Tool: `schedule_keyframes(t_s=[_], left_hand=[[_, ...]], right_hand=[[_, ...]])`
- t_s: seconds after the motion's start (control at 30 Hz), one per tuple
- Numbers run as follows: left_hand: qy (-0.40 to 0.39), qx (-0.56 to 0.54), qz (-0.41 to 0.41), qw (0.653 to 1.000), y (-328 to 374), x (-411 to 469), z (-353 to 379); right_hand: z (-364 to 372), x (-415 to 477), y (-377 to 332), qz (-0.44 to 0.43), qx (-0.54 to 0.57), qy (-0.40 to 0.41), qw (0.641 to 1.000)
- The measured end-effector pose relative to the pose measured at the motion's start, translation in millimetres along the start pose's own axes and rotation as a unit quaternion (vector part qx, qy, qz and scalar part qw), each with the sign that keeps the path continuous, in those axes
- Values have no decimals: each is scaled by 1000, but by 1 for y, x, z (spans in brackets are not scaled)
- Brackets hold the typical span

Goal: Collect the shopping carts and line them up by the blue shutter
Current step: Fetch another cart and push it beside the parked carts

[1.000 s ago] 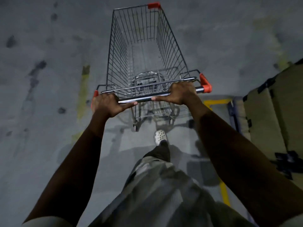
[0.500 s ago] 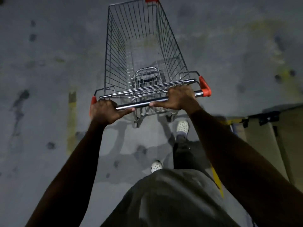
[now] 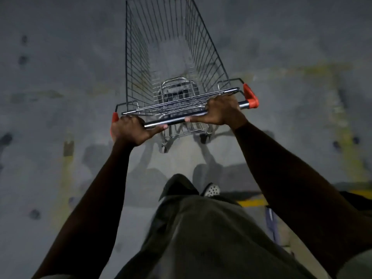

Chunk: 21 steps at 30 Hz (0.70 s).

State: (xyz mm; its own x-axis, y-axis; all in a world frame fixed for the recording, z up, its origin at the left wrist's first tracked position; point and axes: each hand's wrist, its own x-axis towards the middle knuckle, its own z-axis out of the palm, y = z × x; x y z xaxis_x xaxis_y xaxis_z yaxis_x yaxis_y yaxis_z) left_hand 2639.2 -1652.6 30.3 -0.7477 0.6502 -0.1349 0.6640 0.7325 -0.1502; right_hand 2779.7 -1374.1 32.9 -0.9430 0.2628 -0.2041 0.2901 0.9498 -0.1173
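A wire shopping cart (image 3: pixel 171 63) stands on the gray floor (image 3: pixel 60 77), right in front of the person. The left hand (image 3: pixel 130 130) holds the shiny handle bar (image 3: pixel 175 121) near its left end. The right hand (image 3: pixel 220 112) holds it near the orange cap (image 3: pixel 250 96). One white shoe (image 3: pixel 212 190) shows below.

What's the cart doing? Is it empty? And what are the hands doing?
cart, upright on its wheels, basket empty
handle, held by both hands
left hand, curled round the handle at its left end
right hand, curled round the handle near its right end
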Motion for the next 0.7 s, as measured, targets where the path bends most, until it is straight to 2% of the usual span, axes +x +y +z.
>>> schedule_keyframes(t_s=[0.07, 0.13, 0.2, 0.3, 0.37, 0.5, 0.6, 0.7], left_hand=[[-10, 1, -12, 1000, 9, 54, -6], [-17, 0, -20, 1000, 14, 111, -12], [16, -5, -13, 1000, 18, 170, -16], [90, -10, -5, 996, 18, 278, -28], [82, -26, 4, 996, 18, 347, -40], [38, -10, 28, 999, 18, 467, -68], [25, -12, 50, 998, 15, 541, -84], [30, 5, 83, 996, 14, 603, -91]], right_hand=[[-11, 41, 30, -23, 1, 13, 1000], [-22, 87, 58, -10, 2, 1, 1000], [-36, 140, 84, -2, -7, -9, 1000], [-71, 220, 126, -9, -11, 39, 999], [-95, 266, 150, 9, 16, 44, 999], [-129, 364, 187, 79, 6, -56, 995], [-131, 425, 222, 102, 2, -17, 995], [-135, 474, 250, 111, 1, -15, 994]])
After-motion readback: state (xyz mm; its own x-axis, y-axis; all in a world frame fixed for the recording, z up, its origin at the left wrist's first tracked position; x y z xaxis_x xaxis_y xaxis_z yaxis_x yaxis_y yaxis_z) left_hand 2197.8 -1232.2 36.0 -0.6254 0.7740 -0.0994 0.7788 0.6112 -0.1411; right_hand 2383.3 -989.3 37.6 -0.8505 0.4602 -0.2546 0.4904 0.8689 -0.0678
